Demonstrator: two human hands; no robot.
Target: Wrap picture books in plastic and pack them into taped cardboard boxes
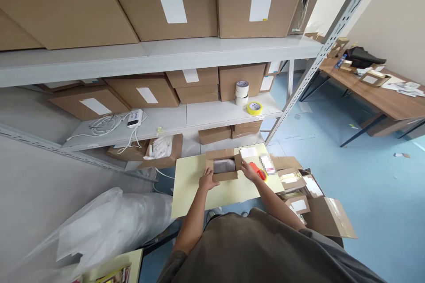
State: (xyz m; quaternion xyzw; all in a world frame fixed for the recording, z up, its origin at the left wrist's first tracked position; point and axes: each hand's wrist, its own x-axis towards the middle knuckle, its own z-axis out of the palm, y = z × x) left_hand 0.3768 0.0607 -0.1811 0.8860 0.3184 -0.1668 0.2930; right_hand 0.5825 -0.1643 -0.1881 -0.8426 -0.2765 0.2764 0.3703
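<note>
A small open cardboard box (222, 177) rests on the pale yellow table (186, 185), its flaps spread. Inside lies a grey wrapped item (224, 166). My left hand (207, 180) touches the box's near left corner, with thumb and fingers apart. At the box's right side is my right hand (248, 170), its fingertips by the right flap; how its fingers close there is too small to tell. A red tape dispenser (258, 171) with yellow tape lies just right of my right hand, beside a white label sheet (267, 164).
Metal shelves (199, 117) with cartons, tape rolls (242, 93) and a cabled white device (135, 118) stand beyond the table. Opened cartons (327, 216) crowd the right side. Plastic wrap (116, 216) bulges at left. A wooden desk (372, 93) stands far right.
</note>
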